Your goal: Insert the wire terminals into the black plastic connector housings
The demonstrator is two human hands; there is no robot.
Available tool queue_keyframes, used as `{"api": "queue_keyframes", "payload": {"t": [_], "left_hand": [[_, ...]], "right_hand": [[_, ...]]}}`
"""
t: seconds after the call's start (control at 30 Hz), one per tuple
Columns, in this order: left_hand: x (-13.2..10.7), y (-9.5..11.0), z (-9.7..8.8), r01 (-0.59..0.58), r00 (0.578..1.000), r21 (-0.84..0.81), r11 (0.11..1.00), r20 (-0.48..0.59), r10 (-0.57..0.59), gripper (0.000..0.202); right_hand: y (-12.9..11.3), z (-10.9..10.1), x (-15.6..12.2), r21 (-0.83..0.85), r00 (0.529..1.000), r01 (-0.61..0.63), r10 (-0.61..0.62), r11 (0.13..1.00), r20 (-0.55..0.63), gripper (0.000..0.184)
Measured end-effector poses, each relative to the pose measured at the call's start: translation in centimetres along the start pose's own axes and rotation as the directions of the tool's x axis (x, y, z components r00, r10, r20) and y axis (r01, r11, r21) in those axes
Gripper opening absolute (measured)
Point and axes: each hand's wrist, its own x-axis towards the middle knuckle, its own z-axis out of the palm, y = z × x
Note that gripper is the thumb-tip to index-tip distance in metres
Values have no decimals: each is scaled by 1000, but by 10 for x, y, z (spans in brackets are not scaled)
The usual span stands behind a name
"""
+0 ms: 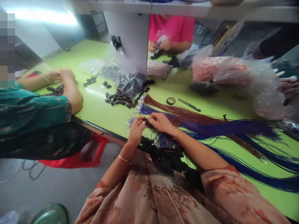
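Note:
My left hand [136, 129] pinches a small black plastic part [145, 121] between thumb and fingers. Close against it, my right hand [161, 122] has its fingertips pressed together; whatever they hold is too small to make out. Under and beyond my hands lie bundles of brown wires [177, 109] and purple-blue wires [217, 128], with bare ends toward the left. A heap of black parts with wires [169, 158] sits at the table edge before my body. Loose black plastic parts [120, 99] are piled farther off, ahead and left.
A tape roll [171, 104] and a flat knife-like tool [189, 105] lie beyond the wires. Plastic bags [221, 70] fill the right back. A co-worker's arm [72, 93] rests at left; another person in pink [173, 28] works opposite. A grey panel [130, 40] stands between.

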Motion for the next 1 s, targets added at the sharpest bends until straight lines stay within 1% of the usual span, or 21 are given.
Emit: {"api": "queue_keyframes", "payload": {"t": [0.07, 0.2, 0.27, 0.37, 0.47, 0.53, 0.57, 0.6, 0.63, 0.67, 0.7, 0.73, 0.77, 0.8, 0.83, 0.87, 0.9, 0.93, 0.97, 1.0], "left_hand": [[-1, 0, 1, -5, 1000, 41, 999, -10, 6, 37], [-3, 6, 1, 101, 995, 30, 994, -30, -100, 36], [-3, 10, 1, 128, 991, 11, 992, -40, -127, 37], [-3, 11, 3, 119, 992, 25, 993, -40, -118, 39], [-3, 7, 4, 86, 995, 105, 991, -59, -80, 38], [-8, 6, 5, 53, 997, 204, 978, -57, -42, 34], [-12, 6, 7, 13, 999, 267, 964, -50, 0, 30], [-18, 6, 10, -50, 997, 346, 937, -36, 66, 26], [-26, 7, 15, -137, 988, 435, 890, -7, 155, 23], [-35, 7, 20, -247, 964, 528, 813, 51, 260, 20], [-45, 5, 27, -366, 926, 610, 703, 158, 344, 20], [-56, 3, 35, -486, 871, 651, 583, 312, 379, 22], [-65, -1, 43, -605, 796, 636, 479, 502, 340, 24], [-74, -6, 51, -706, 697, 583, 403, 672, 249, 26], [-81, -12, 59, -777, 596, 522, 352, 791, 140, 27], [-86, -18, 65, -821, 512, 476, 316, 858, 38, 28], [-89, -24, 71, -847, 454, 445, 290, 890, -40, 27], [-90, -28, 75, -862, 420, 428, 273, 903, -89, 27], [-90, -30, 78, -869, 400, 414, 270, 910, -108, 27], [-89, -30, 78, -871, 388, 401, 284, 916, -102, 27]], "right_hand": [[0, 1, -1, -37, 999, 35, -34, 999, 16, 22], [1, -2, -5, -176, 983, 183, -176, 967, 55, 17], [1, -5, -5, -179, 978, 204, -193, 963, 75, 16], [0, -7, -5, -141, 981, 184, -172, 973, 92, 15], [-1, -4, -7, -149, 986, 154, -142, 977, 85, 15], [0, -6, -7, -131, 986, 148, -137, 980, 91, 14], [1, -9, -7, -91, 984, 151, -141, 984, 108, 15], [2, -13, -6, -30, 981, 150, -145, 988, 129, 17], [4, -19, -4, 40, 979, 140, -145, 989, 145, 19], [5, -24, -1, 106, 978, 123, -139, 987, 153, 21], [6, -29, 3, 144, 982, 104, -125, 984, 145, 23], [6, -33, 6, 142, 986, 92, -110, 986, 128, 24], [5, -34, 9, 107, 988, 88, -101, 990, 119, 23], [3, -33, 12, 47, 987, 93, -98, 995, 127, 21], [1, -29, 13, -30, 984, 102, -96, 994, 149, 17], [-2, -24, 14, -112, 980, 112, -91, 987, 178, 14], [-4, -17, 13, -195, 977, 118, -78, 974, 200, 11], [-6, -10, 12, -268, 977, 114, -59, 957, 205, 10], [-7, -3, 10, -321, 978, 103, -37, 942, 203, 11], [-8, 2, 9, -352, 980, 92, -22, 931, 199, 12]]}}
